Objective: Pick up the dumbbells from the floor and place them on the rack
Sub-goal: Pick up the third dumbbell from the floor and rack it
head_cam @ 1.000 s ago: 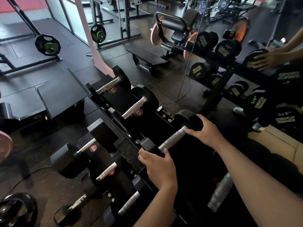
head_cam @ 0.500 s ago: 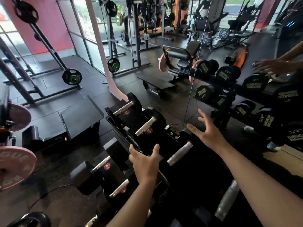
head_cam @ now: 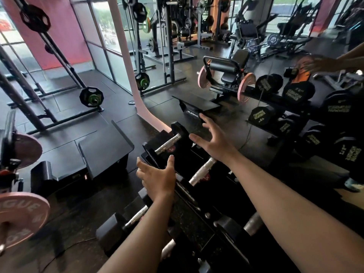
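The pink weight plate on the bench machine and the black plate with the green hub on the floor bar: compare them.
The pink weight plate is pale pink and plainly round; the black plate with the green hub is dark with a faceted, many-sided rim. The pink one sits raised on the black padded bench machine; the black one hangs low, near the floor. Both are mounted on a bar, standing on edge.

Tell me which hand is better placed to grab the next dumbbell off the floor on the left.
Left, probably. The left hand is open and empty nearer the floor side; the right hand is open above the rack, farther away.
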